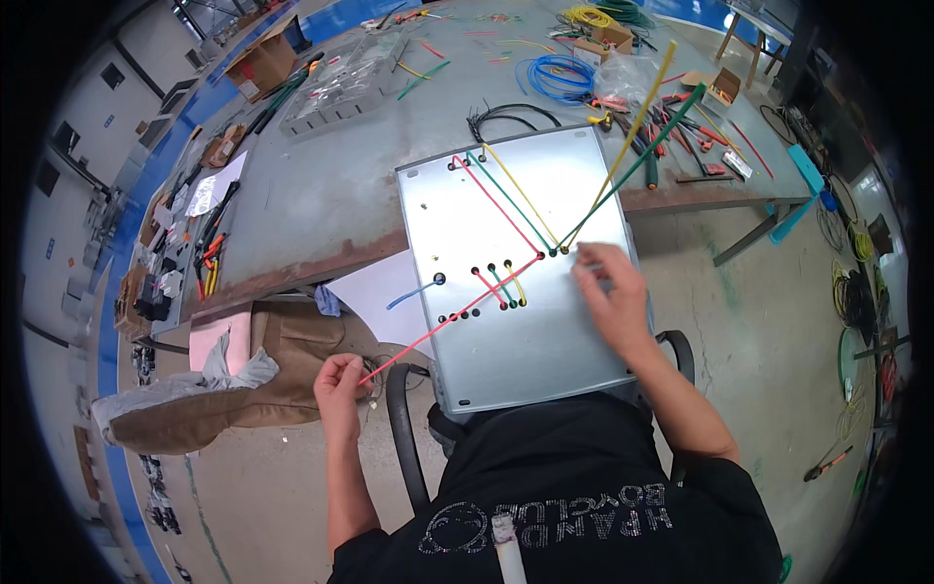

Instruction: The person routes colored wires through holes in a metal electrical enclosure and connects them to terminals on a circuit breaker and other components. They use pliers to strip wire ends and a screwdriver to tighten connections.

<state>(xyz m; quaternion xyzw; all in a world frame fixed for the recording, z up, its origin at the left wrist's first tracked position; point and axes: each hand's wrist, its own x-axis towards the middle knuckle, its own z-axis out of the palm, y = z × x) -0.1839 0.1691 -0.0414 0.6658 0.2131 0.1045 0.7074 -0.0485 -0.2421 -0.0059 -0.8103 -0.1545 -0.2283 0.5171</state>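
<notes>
A silvery metal panel with holes rests across my lap, its far end against the table. My left hand, off the panel's left side, is closed on the free end of a red wire, stretched straight from a hole near the panel's middle. Over the panel's right part hovers my right hand, fingers bent and apart, nothing visible in them. Nearest to it, a long yellow wire and a green wire rise from neighbouring holes. Short red, green and yellow wires join other holes; a blue wire pokes out left.
The grey table carries a clear compartment tray, a blue wire coil, hand tools and cardboard boxes. A brown jacket lies at left. Chair armrests flank the panel. Wire coils hang at far right.
</notes>
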